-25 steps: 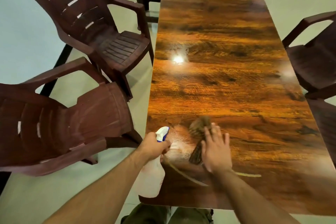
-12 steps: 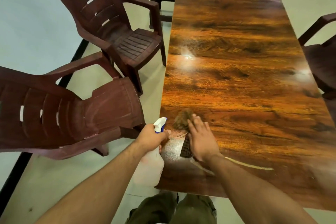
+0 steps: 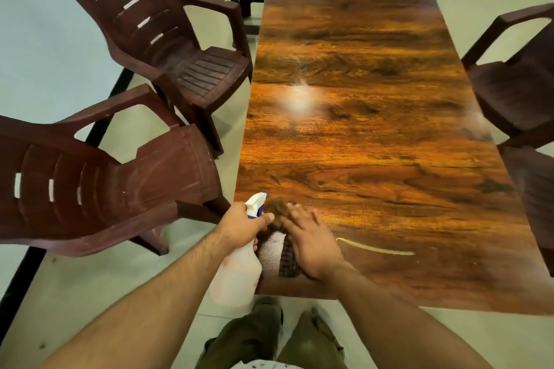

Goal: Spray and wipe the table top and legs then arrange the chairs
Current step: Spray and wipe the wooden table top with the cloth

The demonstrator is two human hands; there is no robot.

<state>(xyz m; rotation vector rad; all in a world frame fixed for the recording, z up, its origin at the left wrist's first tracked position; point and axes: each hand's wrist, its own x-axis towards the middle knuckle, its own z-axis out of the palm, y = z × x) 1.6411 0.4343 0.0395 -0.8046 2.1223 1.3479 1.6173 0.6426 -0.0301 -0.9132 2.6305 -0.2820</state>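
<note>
At lower centre, limp cloth (image 3: 271, 249) is pressed beneath the flat right hand (image 3: 311, 240); light spray bottle (image 3: 236, 275) is gripped at its neck by left hand (image 3: 242, 223).

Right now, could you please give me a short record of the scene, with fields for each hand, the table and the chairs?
left hand: grips the spray bottle at the table's near left corner
right hand: flat, fingers spread, pressing the checked cloth onto the table
table top: glossy wood grain, pale streak near the front edge
left side: near plastic armchair and far plastic armchair, both angled
</note>
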